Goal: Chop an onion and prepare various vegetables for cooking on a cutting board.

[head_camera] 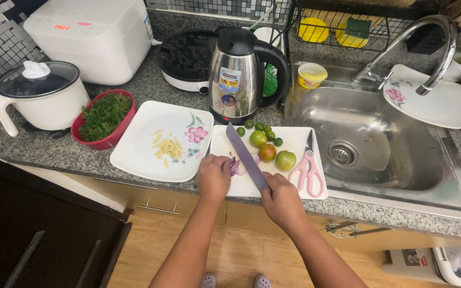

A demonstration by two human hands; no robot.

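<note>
Bright, even overhead light. Glare on kettle [236,80] and sink [380,144] steel. Soft short shadows under plates. Focus sharp centre; wide-angle bending at edges; near left corner dark.

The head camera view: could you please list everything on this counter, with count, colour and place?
cutting board: one, white, beside sink
onion: one, purple, on board
knife: one, purple, over onion
tomatoes: three, green to orange, on board
limes: several, green, board's far edge
scissors: one, pink, board's right
plate: one, white, sliced pale bits on it
bowl: one, red, chopped greens
kettle: one, steel, behind board
sink: one, steel, right
left hand: on onion
right hand: holds knife
</note>
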